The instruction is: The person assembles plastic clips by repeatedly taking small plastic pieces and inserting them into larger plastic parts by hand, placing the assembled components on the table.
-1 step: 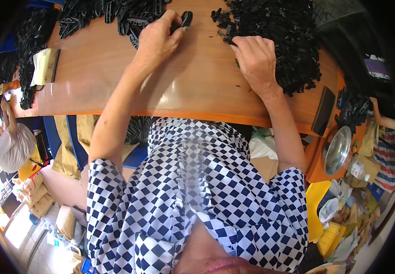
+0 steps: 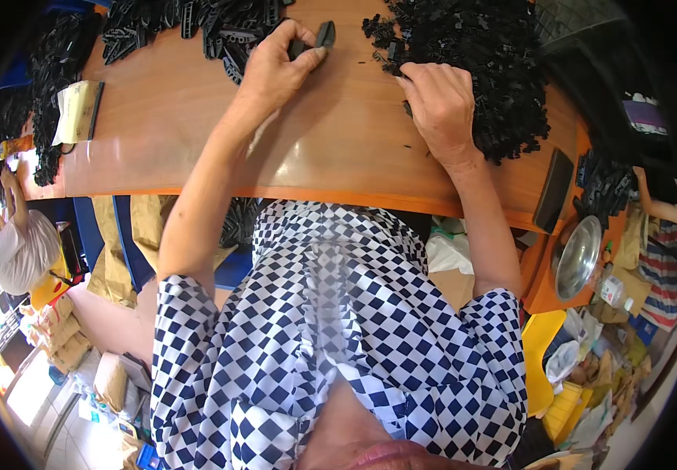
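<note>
The left hand [image 2: 276,66] has shifted slightly right, and the black piece [image 2: 325,35] pinched between its thumb and curled fingers over the table [image 2: 338,149] now shows a paler face, suggesting a turn in the grip. The right hand [image 2: 439,102] stays by the far-right pile's [image 2: 503,94] left edge, fingertips bunched; whether they hold anything, I cannot tell.

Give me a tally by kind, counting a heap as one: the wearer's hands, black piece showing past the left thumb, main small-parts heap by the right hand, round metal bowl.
Hands: 2 (left hand, right hand)
Black piece: 1
Small-parts heap: 1
Metal bowl: 1
Total: 5
</note>
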`<act>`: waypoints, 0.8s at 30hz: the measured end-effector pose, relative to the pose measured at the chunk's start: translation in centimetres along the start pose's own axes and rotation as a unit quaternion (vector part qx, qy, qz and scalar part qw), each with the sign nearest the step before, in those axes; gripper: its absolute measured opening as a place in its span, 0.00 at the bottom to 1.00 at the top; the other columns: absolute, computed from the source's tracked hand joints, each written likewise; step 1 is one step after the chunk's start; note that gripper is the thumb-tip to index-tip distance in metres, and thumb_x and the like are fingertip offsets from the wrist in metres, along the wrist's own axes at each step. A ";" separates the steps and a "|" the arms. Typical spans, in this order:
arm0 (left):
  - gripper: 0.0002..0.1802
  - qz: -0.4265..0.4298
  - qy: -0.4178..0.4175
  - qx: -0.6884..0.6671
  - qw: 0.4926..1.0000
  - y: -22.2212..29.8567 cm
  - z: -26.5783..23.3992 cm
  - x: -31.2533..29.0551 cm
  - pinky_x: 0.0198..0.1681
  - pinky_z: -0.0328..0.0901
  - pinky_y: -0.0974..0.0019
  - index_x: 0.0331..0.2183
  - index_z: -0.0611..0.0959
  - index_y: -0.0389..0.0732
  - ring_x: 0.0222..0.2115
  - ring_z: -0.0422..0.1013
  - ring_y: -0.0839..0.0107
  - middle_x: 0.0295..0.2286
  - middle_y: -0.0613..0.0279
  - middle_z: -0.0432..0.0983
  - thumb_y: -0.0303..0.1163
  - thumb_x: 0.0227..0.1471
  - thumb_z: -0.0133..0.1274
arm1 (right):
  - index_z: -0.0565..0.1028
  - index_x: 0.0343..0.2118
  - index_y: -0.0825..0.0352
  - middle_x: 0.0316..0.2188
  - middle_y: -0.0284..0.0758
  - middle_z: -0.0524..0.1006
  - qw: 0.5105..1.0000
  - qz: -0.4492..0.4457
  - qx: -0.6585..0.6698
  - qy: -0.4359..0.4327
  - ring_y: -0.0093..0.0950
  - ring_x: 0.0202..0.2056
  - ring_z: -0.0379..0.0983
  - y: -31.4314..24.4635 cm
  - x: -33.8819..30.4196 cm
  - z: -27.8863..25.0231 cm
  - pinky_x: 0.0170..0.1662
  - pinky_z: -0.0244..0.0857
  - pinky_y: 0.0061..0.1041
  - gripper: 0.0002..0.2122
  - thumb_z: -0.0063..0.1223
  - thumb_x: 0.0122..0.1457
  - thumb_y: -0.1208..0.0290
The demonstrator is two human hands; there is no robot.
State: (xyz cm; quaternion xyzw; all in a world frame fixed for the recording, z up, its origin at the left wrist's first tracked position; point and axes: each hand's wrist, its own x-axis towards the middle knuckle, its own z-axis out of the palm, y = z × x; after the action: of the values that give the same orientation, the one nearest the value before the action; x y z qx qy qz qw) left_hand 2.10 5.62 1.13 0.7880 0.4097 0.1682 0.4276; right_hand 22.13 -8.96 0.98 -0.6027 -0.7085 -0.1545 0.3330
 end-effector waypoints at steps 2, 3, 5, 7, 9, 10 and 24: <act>0.08 -0.044 -0.039 -0.260 0.964 1.1 0.8 -1.9 0.26 0.67 0.76 0.37 0.75 0.39 0.30 0.75 0.70 0.34 0.57 0.77 0.26 0.53 0.53 | 0.75 0.31 0.66 0.27 0.32 0.75 0.999 0.024 0.032 0.026 0.29 0.30 0.71 -0.9 -0.2 -0.5 0.35 0.62 0.27 0.08 0.60 0.46 0.78; 0.08 -0.084 -0.075 -0.500 0.859 1.8 1.1 -3.2 0.25 0.66 0.79 0.38 0.74 0.38 0.31 0.76 0.70 0.37 0.53 0.77 0.28 0.55 0.52 | 0.75 0.33 0.67 0.28 0.33 0.76 0.995 0.048 0.068 0.053 0.31 0.30 0.72 -1.5 -0.2 -0.7 0.35 0.65 0.28 0.10 0.60 0.46 0.80; 0.10 -0.076 -0.110 -0.602 0.787 2.0 2.0 -4.9 0.24 0.68 0.77 0.40 0.73 0.36 0.37 0.76 0.61 0.40 0.45 0.75 0.27 0.55 0.51 | 0.75 0.33 0.68 0.29 0.34 0.76 0.993 0.052 0.081 0.068 0.32 0.30 0.73 -3.1 -0.2 -1.0 0.34 0.67 0.29 0.10 0.60 0.46 0.82; 0.10 -0.083 -0.116 -0.658 0.739 2.5 2.9 -6.1 0.25 0.70 0.76 0.41 0.73 0.36 0.38 0.76 0.59 0.40 0.44 0.75 0.27 0.56 0.49 | 0.75 0.33 0.68 0.29 0.36 0.76 0.991 0.059 0.091 0.083 0.33 0.31 0.74 -4.2 -0.4 -1.6 0.34 0.69 0.30 0.10 0.59 0.45 0.84; 0.10 -0.080 -0.119 -0.674 0.724 2.8 3.3 -6.7 0.25 0.70 0.76 0.41 0.73 0.35 0.38 0.76 0.60 0.40 0.44 0.75 0.27 0.56 0.49 | 0.75 0.33 0.69 0.30 0.37 0.76 0.990 0.033 0.106 0.092 0.34 0.31 0.74 -4.7 -0.7 -2.0 0.34 0.71 0.30 0.10 0.58 0.46 0.85; 0.10 -0.079 -0.125 -0.688 0.710 2.9 3.4 -6.8 0.25 0.70 0.76 0.41 0.73 0.35 0.38 0.76 0.60 0.40 0.45 0.75 0.27 0.57 0.48 | 0.75 0.34 0.69 0.31 0.37 0.76 0.989 0.019 0.110 0.095 0.34 0.31 0.74 -4.7 -0.7 -2.0 0.33 0.70 0.29 0.11 0.59 0.45 0.85; 0.10 -0.053 -0.133 -0.679 0.720 2.3 4.8 -8.0 0.24 0.72 0.78 0.40 0.73 0.36 0.37 0.76 0.65 0.38 0.49 0.76 0.29 0.56 0.50 | 0.74 0.32 0.68 0.31 0.35 0.74 0.983 0.066 0.136 0.107 0.32 0.31 0.73 -7.1 -1.2 -2.4 0.31 0.68 0.26 0.10 0.60 0.45 0.84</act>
State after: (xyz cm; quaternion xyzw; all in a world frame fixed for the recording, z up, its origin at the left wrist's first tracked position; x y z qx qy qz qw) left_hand 1.34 -4.00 0.88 0.2780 0.1661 0.2718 0.9062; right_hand 16.03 -12.96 3.22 -0.5772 -0.6420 -0.0981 0.4950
